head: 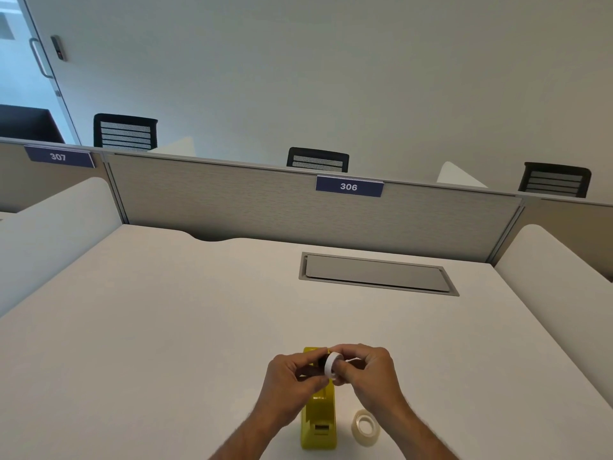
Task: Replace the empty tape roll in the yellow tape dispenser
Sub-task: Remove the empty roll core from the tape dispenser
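The yellow tape dispenser (319, 423) stands on the white desk near the front edge, its cutter end toward me. Just above its far end, both hands pinch a small white ring, the empty tape core (331, 364), which sits on a dark spindle. My left hand (292, 376) grips the dark spindle side from the left. My right hand (368, 370) holds the white core from the right. A new roll of clear tape (366, 427) lies flat on the desk just right of the dispenser, under my right forearm.
A grey cable hatch (378, 273) is set into the white desk (166, 327) at the back right. A fabric partition (265, 200) with a "306" label closes the far side, and white side dividers (557, 277) flank the desk. Office chairs stand beyond.
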